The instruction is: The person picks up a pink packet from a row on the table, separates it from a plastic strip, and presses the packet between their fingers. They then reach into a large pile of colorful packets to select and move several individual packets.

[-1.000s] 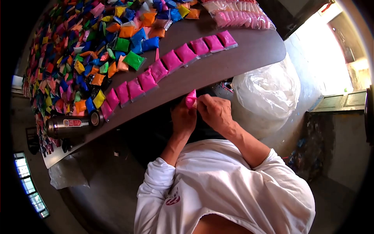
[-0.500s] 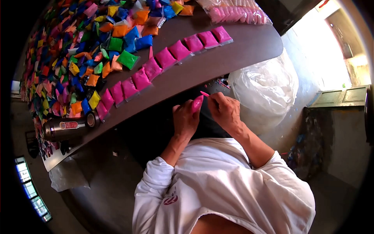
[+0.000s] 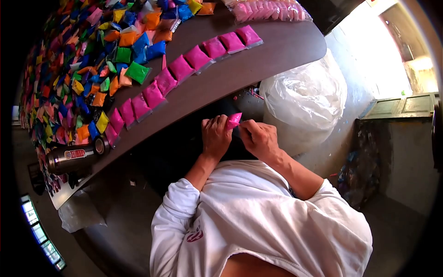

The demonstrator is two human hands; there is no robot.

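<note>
Over my lap, my left hand (image 3: 216,136) is closed round a small pink packet (image 3: 234,121), its shiny end poking up past the fingers. Beside it my right hand (image 3: 259,137) is pinched closed, fingertips at the packet's right edge. What lies between those fingertips is hidden. On the table (image 3: 221,76) in front, a slanting row of flat pink packets (image 3: 181,68) with clear edges runs along the near side. A thin pink strip (image 3: 164,62) stands out behind the row.
A large heap of coloured packets (image 3: 99,69) covers the table's left part. A metal flask (image 3: 74,157) lies at the near left edge. A clear bag of pink packets (image 3: 270,10) sits at the far end. A big translucent plastic bag (image 3: 307,99) stands on the floor at right.
The thin pink strip that showed at my right fingertips is no longer visible. My right hand has come down against the packet, which has tilted in my left hand. The view has shifted slightly.
</note>
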